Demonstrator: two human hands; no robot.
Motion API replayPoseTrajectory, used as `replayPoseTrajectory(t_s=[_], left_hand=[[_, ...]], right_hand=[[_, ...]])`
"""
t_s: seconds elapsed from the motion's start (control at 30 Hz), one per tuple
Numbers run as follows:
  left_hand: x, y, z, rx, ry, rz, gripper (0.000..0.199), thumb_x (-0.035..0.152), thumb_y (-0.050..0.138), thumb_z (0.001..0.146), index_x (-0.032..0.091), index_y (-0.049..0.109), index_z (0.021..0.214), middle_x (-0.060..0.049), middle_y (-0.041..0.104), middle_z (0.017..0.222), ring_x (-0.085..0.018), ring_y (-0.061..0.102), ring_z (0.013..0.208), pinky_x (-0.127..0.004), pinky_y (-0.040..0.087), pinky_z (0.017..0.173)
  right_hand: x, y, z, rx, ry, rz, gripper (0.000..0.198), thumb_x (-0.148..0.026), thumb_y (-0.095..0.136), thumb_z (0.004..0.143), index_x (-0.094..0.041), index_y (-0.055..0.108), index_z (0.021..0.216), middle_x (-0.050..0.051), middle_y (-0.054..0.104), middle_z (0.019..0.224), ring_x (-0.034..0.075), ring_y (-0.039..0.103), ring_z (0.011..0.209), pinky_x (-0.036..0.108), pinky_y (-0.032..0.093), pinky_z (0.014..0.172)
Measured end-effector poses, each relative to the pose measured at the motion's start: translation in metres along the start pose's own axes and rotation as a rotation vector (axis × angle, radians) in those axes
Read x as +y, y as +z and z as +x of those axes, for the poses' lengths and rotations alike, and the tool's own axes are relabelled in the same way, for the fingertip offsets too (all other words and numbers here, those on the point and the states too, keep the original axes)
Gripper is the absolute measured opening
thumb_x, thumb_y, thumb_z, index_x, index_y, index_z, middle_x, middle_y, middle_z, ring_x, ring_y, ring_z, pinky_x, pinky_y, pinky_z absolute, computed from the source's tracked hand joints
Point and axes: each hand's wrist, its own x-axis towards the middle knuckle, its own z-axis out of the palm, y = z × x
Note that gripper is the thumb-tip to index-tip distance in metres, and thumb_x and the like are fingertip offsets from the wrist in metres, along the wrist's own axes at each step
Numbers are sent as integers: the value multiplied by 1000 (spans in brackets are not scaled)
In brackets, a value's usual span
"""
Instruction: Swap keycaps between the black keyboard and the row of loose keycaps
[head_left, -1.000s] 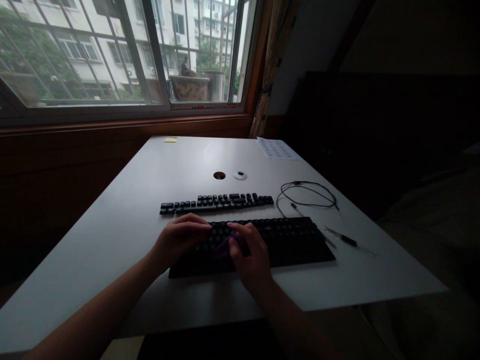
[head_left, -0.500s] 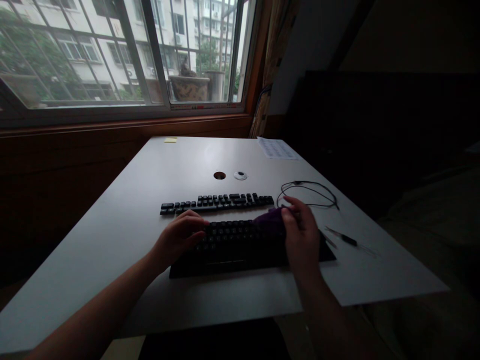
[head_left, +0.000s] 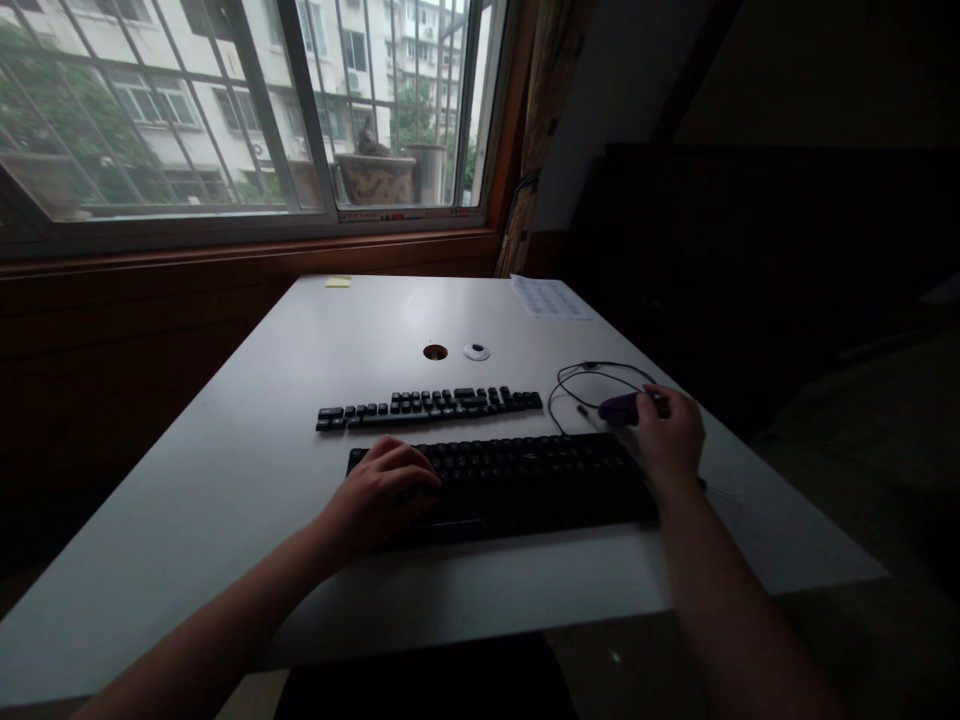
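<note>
A black keyboard (head_left: 555,490) lies across the near part of the white table, part of it hidden under my left hand (head_left: 388,485). That hand rests on the keyboard's left end with its fingers stretched over the keys, gripping nothing. Just past the keyboard's right end, my right hand (head_left: 671,435) is closed on a purple cloth (head_left: 619,409), which sticks out to the left of the fingers. Behind the keyboard, loose black keycaps (head_left: 427,410) stand in rows on the table.
A thin black cable (head_left: 592,365) is looped behind the right hand. Farther back are a round hole (head_left: 435,352) in the white table (head_left: 247,400), a white ring-shaped cover (head_left: 476,352), a printed sheet (head_left: 551,298) and a yellow sticky note (head_left: 338,282). A slim tool beside my right wrist is mostly hidden.
My right hand has moved right with the purple cloth, off the keyboard and towards the cable. My left hand has shifted slightly right and lies flatter over the keys.
</note>
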Motion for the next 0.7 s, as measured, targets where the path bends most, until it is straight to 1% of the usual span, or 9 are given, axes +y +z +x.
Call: replayPoseTrajectory(t_s=[0.13, 0.27, 0.37, 0.43, 0.53, 0.63, 0.7], left_hand=[[0, 6, -4, -34, -78, 92, 18, 17, 80, 82, 26, 76, 97, -5, 69, 102, -25, 57, 102, -42, 53, 88], [-2, 8, -6, -57, -104, 110, 19, 16, 80, 81, 26, 76, 97, -6, 68, 103, -26, 55, 103, -44, 54, 87], [-3, 9, -6, -64, -94, 118, 19, 16, 80, 81, 25, 75, 97, -6, 67, 102, -26, 55, 103, -44, 54, 86], [-3, 9, -7, -63, -72, 135, 13, 18, 78, 84, 25, 75, 95, -6, 67, 101, -26, 55, 101, -43, 55, 85], [-1, 6, -5, -63, -20, 179, 1, 22, 73, 90, 22, 73, 90, -6, 67, 98, -24, 55, 97, -40, 54, 82], [3, 2, -4, -82, 86, 269, 6, 22, 67, 95, 22, 74, 94, -6, 65, 93, -22, 54, 90, -37, 52, 78], [6, 1, -3, -100, 166, 356, 11, 20, 63, 97, 23, 73, 92, -5, 63, 86, -21, 53, 85, -36, 50, 76]], right_hand=[[9, 6, -6, -1, 3, -9, 33, -40, 57, 87, -19, 73, 107, 11, 64, 101, 25, 58, 91, 43, 46, 90], [11, 7, -7, 6, -19, -4, 35, -42, 56, 86, -19, 73, 106, 9, 65, 101, 23, 57, 89, 42, 47, 91], [12, 7, -7, 20, -21, -7, 36, -43, 56, 85, -19, 73, 107, 9, 65, 101, 24, 58, 89, 43, 48, 92], [13, 7, -7, 22, -15, -12, 36, -42, 56, 85, -20, 73, 107, 9, 65, 100, 24, 58, 88, 42, 48, 91], [12, 6, -7, 28, -10, -29, 36, -43, 55, 84, -19, 73, 105, 10, 64, 100, 24, 58, 88, 43, 48, 91], [11, 5, -8, 27, -11, -42, 37, -43, 55, 84, -19, 73, 106, 10, 63, 99, 25, 57, 90, 43, 48, 92], [10, 4, -8, 17, -2, -44, 38, -43, 55, 84, -19, 73, 107, 10, 63, 99, 25, 56, 89, 43, 47, 93]])
